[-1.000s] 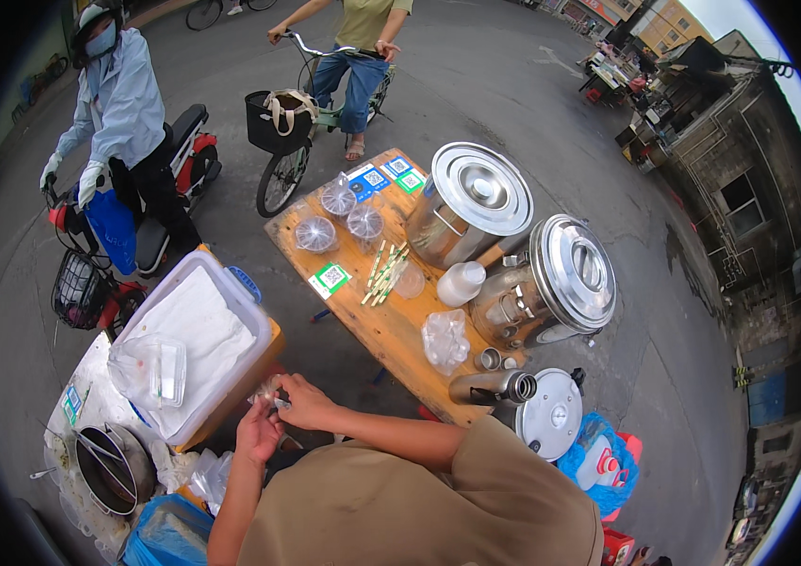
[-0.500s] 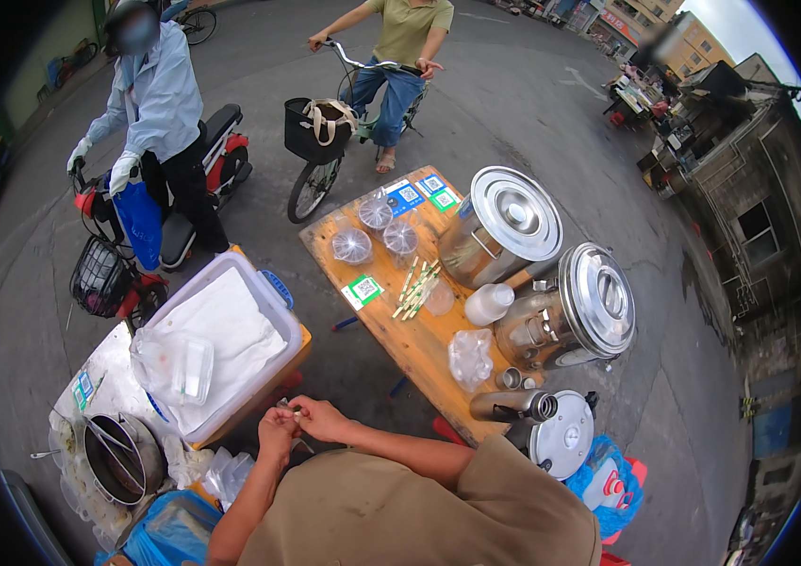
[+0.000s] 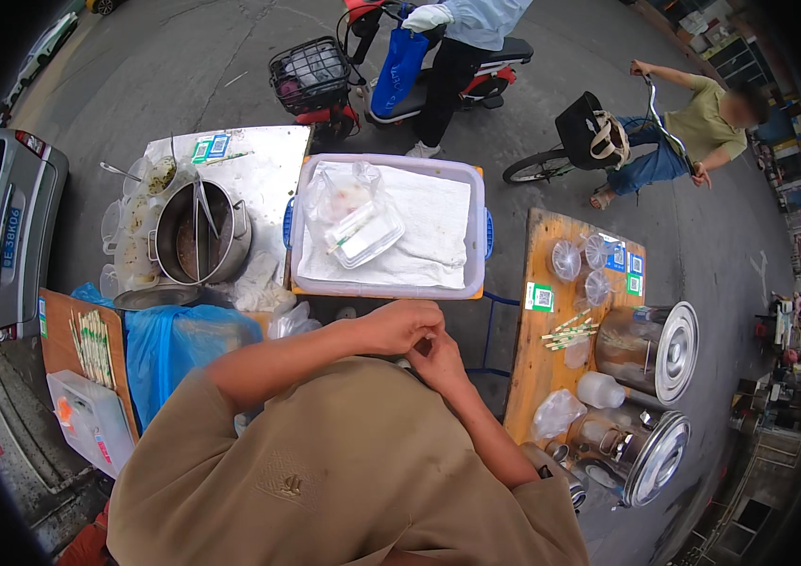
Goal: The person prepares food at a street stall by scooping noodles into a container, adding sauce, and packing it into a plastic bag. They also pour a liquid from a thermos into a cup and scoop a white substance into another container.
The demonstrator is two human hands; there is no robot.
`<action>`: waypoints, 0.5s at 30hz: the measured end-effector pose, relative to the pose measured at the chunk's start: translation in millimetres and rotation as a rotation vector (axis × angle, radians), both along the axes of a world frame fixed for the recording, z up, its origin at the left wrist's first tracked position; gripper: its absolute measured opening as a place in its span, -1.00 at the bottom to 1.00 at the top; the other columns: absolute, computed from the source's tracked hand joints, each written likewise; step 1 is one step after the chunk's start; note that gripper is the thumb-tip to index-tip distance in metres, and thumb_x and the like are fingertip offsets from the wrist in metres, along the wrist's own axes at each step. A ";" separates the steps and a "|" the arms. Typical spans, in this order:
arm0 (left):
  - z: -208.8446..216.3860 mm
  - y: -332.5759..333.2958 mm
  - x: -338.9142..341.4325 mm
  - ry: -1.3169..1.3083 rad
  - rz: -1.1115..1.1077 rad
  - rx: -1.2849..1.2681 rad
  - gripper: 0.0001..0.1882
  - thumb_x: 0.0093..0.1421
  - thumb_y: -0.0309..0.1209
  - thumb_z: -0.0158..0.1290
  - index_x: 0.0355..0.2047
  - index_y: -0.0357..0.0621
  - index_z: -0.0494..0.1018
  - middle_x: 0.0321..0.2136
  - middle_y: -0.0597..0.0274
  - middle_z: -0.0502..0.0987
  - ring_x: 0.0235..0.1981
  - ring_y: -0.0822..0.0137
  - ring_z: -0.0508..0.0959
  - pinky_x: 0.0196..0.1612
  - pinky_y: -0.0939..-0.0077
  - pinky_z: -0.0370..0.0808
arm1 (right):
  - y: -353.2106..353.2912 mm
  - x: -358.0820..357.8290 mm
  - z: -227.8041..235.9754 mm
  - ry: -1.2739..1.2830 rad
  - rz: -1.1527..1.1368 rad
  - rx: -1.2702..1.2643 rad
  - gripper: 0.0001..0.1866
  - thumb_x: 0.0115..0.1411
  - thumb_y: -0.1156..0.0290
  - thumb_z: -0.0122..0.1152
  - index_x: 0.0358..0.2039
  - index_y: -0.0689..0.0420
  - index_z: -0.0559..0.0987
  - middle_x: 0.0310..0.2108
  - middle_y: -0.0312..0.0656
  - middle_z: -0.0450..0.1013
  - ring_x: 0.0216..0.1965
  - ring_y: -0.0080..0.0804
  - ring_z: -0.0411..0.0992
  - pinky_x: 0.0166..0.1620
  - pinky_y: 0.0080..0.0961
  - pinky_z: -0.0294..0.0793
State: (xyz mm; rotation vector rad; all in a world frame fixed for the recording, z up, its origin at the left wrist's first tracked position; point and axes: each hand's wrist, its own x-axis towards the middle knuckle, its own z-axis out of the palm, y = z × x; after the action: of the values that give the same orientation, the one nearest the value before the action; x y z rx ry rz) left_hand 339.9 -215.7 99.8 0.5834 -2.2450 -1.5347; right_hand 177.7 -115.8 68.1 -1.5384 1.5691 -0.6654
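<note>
My left hand (image 3: 402,325) and my right hand (image 3: 440,364) meet in front of my belly. Both are closed, fingertips pressed together; whatever lies between them is too hidden to make out. Just beyond them stands a lilac plastic bin (image 3: 301,274) with a white cloth (image 3: 436,231) spread over it. On the cloth lies a clear plastic bag (image 3: 339,196) beside a clear takeaway box (image 3: 372,241). Left of the bin, a metal pot (image 3: 166,247) of dark liquid has tongs (image 3: 204,212) resting in it.
The wooden table (image 3: 528,358) on the right bears lidded cups (image 3: 566,260), wrapped sticks (image 3: 570,333), a white bottle (image 3: 600,390) and steel urns (image 3: 674,349). A blue bag (image 3: 160,344) lies at left. Beyond are a person on a scooter (image 3: 495,71) and a cyclist (image 3: 716,127).
My view has swung left, so the bin now sits ahead and the pot shows fully. Both riders and the wooden table appear farther right. My hands stay together at my belly.
</note>
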 end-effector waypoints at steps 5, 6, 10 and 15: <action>25.8 -18.1 37.5 0.010 -0.149 -0.278 -0.88 0.27 -0.45 0.09 -0.19 -0.15 0.50 -0.25 0.10 0.56 -0.16 0.01 0.59 -0.15 0.16 0.54 | -33.2 11.6 6.7 0.183 0.093 -0.216 -0.82 0.18 0.47 0.26 -0.19 0.15 0.58 -0.26 -0.04 0.51 -0.20 0.06 0.52 -0.16 -0.17 0.54; 34.0 -26.9 47.8 -0.021 -0.048 -0.279 -0.85 0.26 -0.43 0.12 -0.17 -0.12 0.51 -0.24 0.12 0.56 -0.17 0.03 0.59 -0.16 0.16 0.54 | -42.1 16.8 3.6 0.148 0.063 -0.254 -0.84 0.21 0.48 0.24 -0.19 0.18 0.60 -0.27 -0.02 0.52 -0.22 0.06 0.52 -0.15 -0.17 0.53; 16.3 -118.7 97.3 -0.106 0.701 -0.448 -0.71 0.29 -0.31 0.16 -0.02 -0.10 0.53 -0.35 0.04 0.61 -0.44 0.00 0.62 -0.38 0.19 0.52 | -84.3 36.0 19.9 0.034 -0.072 -0.191 -0.90 0.29 0.50 0.24 -0.23 0.24 0.64 -0.34 -0.06 0.55 -0.33 -0.21 0.54 -0.19 -0.42 0.51; -38.7 -228.7 153.0 -0.678 0.805 -0.117 -0.32 0.41 0.20 -0.20 0.10 -0.19 0.44 -0.50 -0.07 0.64 -0.35 -0.14 0.67 -0.27 0.06 0.58 | -130.4 75.2 20.0 -0.205 -0.102 -0.030 -0.81 0.38 0.40 0.21 -0.15 0.26 0.64 -0.33 -0.21 0.56 -0.29 -0.53 0.49 -0.18 -0.55 0.48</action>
State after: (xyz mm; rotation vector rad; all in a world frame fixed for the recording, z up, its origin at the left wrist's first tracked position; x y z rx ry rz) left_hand 492.9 -444.4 61.1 1.8976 -2.0321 -0.8441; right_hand 252.9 -246.1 88.1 -1.3712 1.4949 -0.8795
